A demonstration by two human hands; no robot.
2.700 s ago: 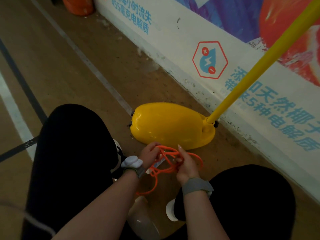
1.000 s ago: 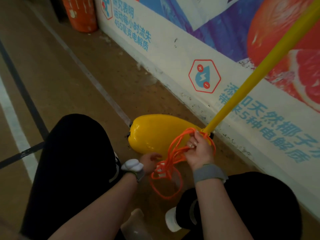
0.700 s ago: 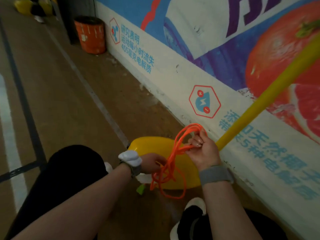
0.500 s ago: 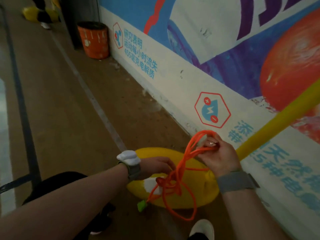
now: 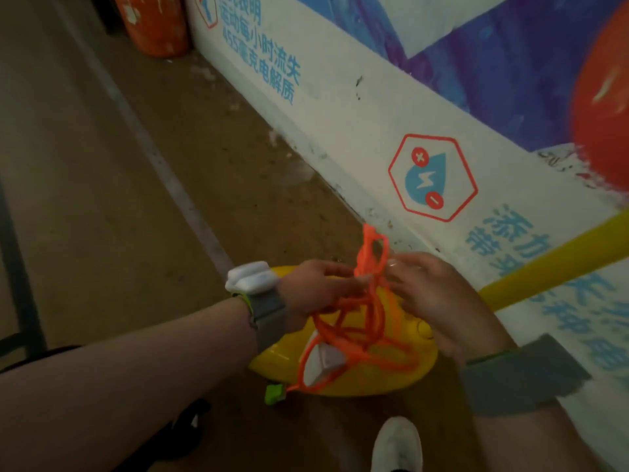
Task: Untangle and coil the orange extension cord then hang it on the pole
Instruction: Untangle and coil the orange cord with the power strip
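Observation:
The orange extension cord [image 5: 366, 318] hangs as a loose bundle of loops between my hands, its top sticking up above my fingers. A white plug block and a small green tag dangle at its lower end. My left hand [image 5: 315, 291] grips the bundle from the left. From the right, my right hand [image 5: 439, 301] holds the same loops near the top. Behind them lies the yellow pole [image 5: 558, 257], slanting up to the right from its rounded yellow base [image 5: 279, 356] on the floor.
A painted wall [image 5: 340, 107] with blue lettering and a hexagon sign runs along the right. An orange bin [image 5: 153, 25] stands far up by the wall. A pale line crosses the brown floor. My white shoe [image 5: 396, 444] is at the bottom.
I have risen from a crouch, so the view has lifted. The cord came up off the floor with my right hand, and my left hand moved up to grip the bundle beside it.

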